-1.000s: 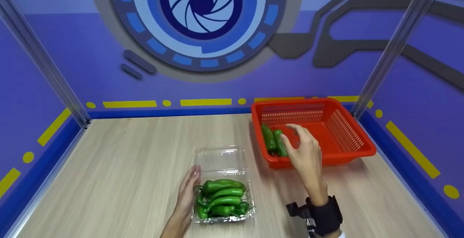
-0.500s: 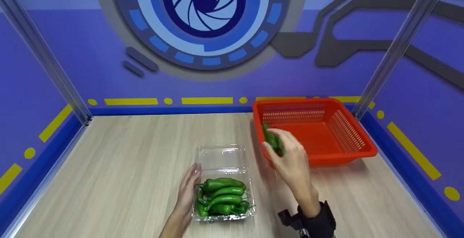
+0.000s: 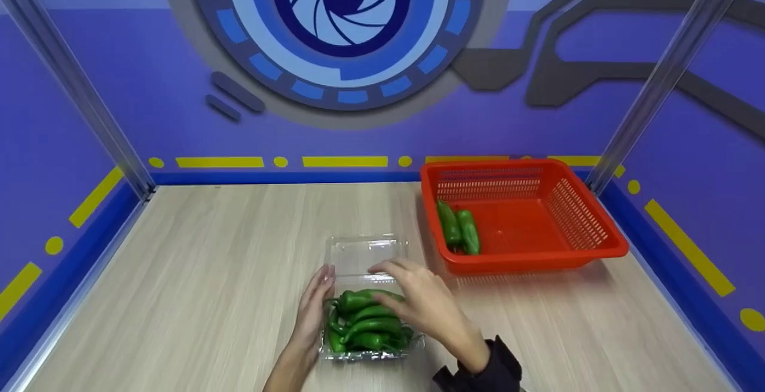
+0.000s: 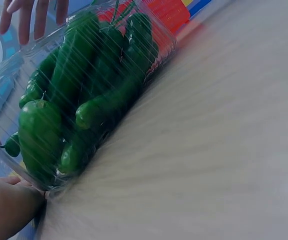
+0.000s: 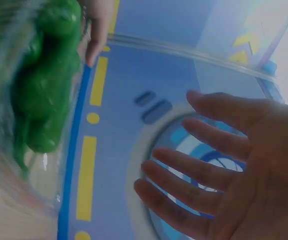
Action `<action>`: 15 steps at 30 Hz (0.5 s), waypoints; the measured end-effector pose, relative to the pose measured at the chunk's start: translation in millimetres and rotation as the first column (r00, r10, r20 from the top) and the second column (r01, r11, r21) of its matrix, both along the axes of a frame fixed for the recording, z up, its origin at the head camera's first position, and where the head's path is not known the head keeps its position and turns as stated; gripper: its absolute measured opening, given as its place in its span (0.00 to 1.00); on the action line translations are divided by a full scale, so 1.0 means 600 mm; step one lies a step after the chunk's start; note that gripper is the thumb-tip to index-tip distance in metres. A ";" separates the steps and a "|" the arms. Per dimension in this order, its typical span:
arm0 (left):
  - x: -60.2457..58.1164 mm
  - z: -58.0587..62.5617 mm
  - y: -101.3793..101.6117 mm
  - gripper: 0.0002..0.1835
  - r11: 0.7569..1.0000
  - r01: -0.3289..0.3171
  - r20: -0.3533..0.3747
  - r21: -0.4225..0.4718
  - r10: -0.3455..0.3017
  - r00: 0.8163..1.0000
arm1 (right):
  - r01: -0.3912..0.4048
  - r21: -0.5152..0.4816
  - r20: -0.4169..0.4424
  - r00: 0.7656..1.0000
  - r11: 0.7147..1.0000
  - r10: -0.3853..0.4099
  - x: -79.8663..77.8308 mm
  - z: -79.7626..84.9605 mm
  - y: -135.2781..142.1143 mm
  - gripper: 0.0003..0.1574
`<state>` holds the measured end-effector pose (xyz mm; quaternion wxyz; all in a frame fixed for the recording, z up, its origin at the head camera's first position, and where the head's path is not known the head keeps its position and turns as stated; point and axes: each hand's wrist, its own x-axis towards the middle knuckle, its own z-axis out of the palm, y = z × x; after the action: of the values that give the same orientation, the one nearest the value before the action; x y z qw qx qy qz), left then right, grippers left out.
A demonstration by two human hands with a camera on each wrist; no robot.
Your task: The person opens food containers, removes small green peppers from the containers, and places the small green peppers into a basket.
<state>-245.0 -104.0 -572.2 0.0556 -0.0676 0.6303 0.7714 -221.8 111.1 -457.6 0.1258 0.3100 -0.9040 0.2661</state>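
Observation:
A clear plastic clamshell box (image 3: pixel 366 256), its lid folded back, holds several green peppers (image 3: pixel 373 325). My left hand (image 3: pixel 309 314) rests along the box's left side with fingers extended. In the left wrist view, peppers (image 4: pixel 78 65) show through the clear wall. Above the box's right part hovers my right hand (image 3: pixel 427 302), thumb and fingers spread with nothing between them. The right wrist view shows that palm (image 5: pixel 234 165) bare, apart from the peppers (image 5: pixel 46 85). Two more green peppers (image 3: pixel 468 232) lie at the left end of the red basket (image 3: pixel 538 256).
The basket stands at the back right of the wooden tabletop (image 3: pixel 227 272), near the rear wall. Blue-purple panels (image 3: pixel 358 141) enclose the back and both sides. A black strap (image 3: pixel 487 371) wraps the right wrist.
My right hand has moved from over the basket's peppers leftward and nearer, to above the box. Both basket peppers are still there. The left hand has stayed at the box.

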 end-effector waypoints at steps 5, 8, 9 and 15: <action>-0.001 0.000 0.000 0.35 1.000 -0.003 0.000 0.015 0.003 1.000 | -0.119 0.117 0.120 0.987 0.986 0.105 -0.001 -0.015 -0.014 0.23; -0.001 0.000 0.000 0.35 1.000 0.000 -0.002 0.019 0.000 1.000 | -0.171 0.159 0.162 0.976 0.972 0.145 -0.002 -0.023 -0.018 0.22; -0.001 0.001 0.000 0.35 1.000 0.002 -0.002 0.013 -0.002 1.000 | -0.180 0.173 0.171 0.974 0.968 0.150 -0.001 -0.025 -0.018 0.22; -0.001 0.001 0.001 0.35 1.000 0.007 0.007 0.003 -0.007 1.000 | -0.157 0.292 0.184 0.977 0.943 0.106 0.000 -0.033 -0.020 0.19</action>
<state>-245.3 -103.3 -571.4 0.0608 -0.0679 0.6293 0.7718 -221.7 99.1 -477.4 -0.0176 0.3623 -0.9188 0.1559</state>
